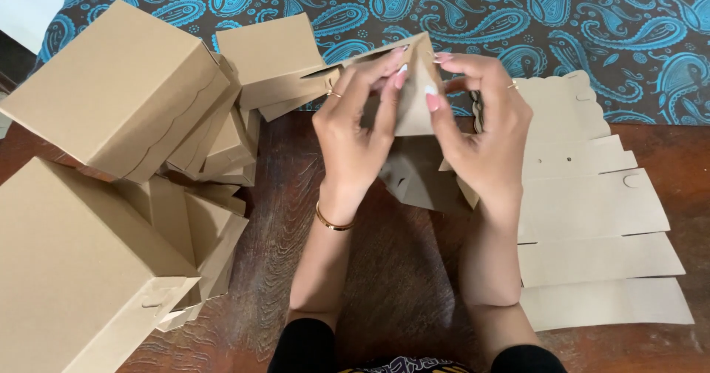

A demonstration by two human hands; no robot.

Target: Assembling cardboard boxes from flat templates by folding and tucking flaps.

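above the wooden surface (399, 269), the left hand (355, 133) and right hand (484, 133) pinch a half-folded kraft box (414, 110); finished boxes (111, 92) pile left, flat blanks (592, 218) wait right.

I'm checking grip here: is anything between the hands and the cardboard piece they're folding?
Nothing visible. The left hand and right hand pinch the cardboard piece directly with bare fingertips, above the wooden table. The folded boxes and flat sheets lie off to the sides.
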